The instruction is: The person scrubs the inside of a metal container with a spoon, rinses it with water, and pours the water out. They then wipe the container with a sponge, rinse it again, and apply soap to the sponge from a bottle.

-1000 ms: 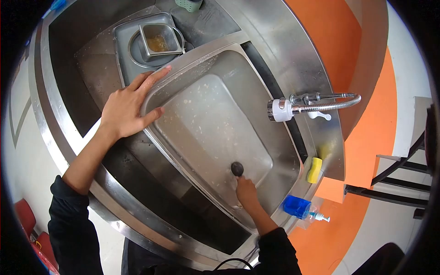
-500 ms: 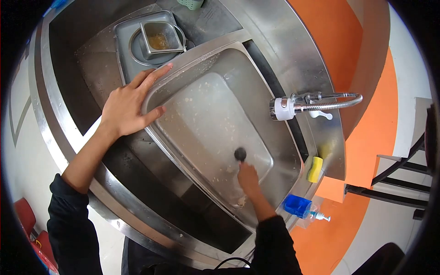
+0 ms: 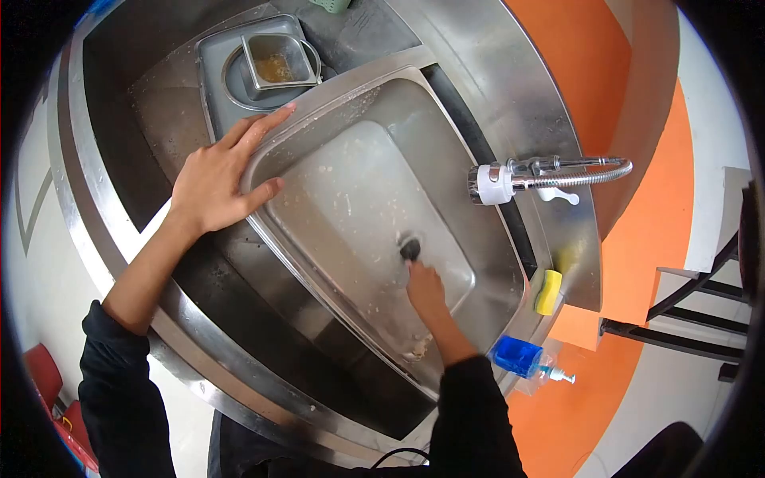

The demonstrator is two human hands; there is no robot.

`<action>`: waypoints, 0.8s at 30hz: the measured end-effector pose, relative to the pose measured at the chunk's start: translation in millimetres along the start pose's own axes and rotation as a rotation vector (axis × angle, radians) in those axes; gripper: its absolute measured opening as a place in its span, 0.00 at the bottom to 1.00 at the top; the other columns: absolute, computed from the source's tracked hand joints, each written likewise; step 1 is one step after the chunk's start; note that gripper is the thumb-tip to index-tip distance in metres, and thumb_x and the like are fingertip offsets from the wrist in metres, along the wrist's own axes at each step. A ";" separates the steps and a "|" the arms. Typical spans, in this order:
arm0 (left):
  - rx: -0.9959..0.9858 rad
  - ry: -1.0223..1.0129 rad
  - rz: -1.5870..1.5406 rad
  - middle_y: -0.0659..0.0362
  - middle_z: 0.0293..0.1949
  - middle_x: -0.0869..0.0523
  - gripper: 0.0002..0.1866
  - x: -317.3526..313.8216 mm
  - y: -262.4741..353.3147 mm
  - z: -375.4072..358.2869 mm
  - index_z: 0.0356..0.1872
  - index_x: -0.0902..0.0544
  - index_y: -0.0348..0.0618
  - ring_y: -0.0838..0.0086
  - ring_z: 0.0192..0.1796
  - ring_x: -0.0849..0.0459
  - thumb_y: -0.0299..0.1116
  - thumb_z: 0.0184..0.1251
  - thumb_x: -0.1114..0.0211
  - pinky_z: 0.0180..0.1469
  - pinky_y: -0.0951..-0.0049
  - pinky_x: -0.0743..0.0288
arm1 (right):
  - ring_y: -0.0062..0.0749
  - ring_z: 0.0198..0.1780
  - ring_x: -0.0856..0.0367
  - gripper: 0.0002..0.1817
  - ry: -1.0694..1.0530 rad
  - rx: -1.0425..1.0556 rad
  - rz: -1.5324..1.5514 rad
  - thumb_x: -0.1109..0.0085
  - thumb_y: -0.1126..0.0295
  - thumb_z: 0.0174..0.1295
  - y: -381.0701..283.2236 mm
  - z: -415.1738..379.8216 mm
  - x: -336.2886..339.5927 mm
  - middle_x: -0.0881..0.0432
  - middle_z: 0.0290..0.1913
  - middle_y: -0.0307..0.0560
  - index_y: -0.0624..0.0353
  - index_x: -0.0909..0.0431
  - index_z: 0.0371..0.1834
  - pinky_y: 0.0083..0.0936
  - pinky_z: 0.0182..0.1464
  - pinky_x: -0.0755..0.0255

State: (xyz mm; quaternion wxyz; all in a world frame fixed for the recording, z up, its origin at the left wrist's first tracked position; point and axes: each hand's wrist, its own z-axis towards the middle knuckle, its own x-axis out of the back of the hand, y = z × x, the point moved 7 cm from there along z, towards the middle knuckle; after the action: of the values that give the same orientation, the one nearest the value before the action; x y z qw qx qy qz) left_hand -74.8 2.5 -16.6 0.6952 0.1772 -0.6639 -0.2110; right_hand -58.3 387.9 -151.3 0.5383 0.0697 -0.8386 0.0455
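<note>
A large rectangular metal pan [image 3: 343, 191] with light bits on its bottom lies tilted across the sink. My left hand [image 3: 225, 175] rests on its upper left rim, fingers spread and thumb over the edge. Inside the pan, towards its lower right, my right hand [image 3: 426, 291] grips a small dark scrubber [image 3: 409, 249], whose end touches the pan's bottom. A clump of pale residue [image 3: 416, 347] lies near the pan's lower edge.
Top left, a small metal container [image 3: 277, 62] with yellowish liquid stands on a tray [image 3: 209, 72]. A faucet [image 3: 496, 183] reaches over the pan's right rim. A yellow sponge [image 3: 547, 292] and a blue soap bottle [image 3: 518, 356] sit at the right edge.
My right hand has moved the dark scrubber slightly up and left inside the pan. My left hand stays on the rim, shifted slightly.
</note>
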 end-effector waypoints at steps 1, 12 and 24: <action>0.001 -0.005 -0.012 0.51 0.56 0.24 0.42 -0.2 0.2 -0.8 0.71 0.44 0.66 0.51 0.41 0.16 0.51 0.51 0.41 0.49 0.56 0.22 | 0.59 0.39 0.20 0.16 -0.003 -0.013 0.010 0.60 0.61 0.70 -5.8 4.4 6.8 0.20 0.36 0.62 0.63 0.27 0.39 0.49 0.42 0.26; 0.037 -0.019 -0.034 0.52 0.61 0.26 0.41 3.2 0.1 0.7 0.70 0.43 0.69 0.51 0.39 0.15 0.50 0.50 0.41 0.50 0.55 0.22 | 0.62 0.36 0.19 0.18 -0.029 0.022 -0.025 0.61 0.58 0.71 -10.2 -27.6 1.9 0.20 0.33 0.65 0.62 0.28 0.41 0.51 0.39 0.25; 0.032 0.000 -0.010 0.54 0.61 0.26 0.41 -0.3 -3.7 0.2 0.70 0.43 0.71 0.52 0.37 0.15 0.50 0.49 0.42 0.49 0.55 0.21 | 0.56 0.31 0.18 0.14 -0.191 0.014 -0.135 0.58 0.62 0.70 6.4 -102.3 -8.9 0.20 0.28 0.58 0.62 0.27 0.37 0.46 0.35 0.24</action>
State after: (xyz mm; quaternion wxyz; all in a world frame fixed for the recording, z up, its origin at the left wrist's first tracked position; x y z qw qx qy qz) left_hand -75.2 -0.4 -18.8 0.6910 0.1917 -0.6664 -0.2040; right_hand 36.1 410.2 -116.8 0.4571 0.1336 -0.8793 0.0081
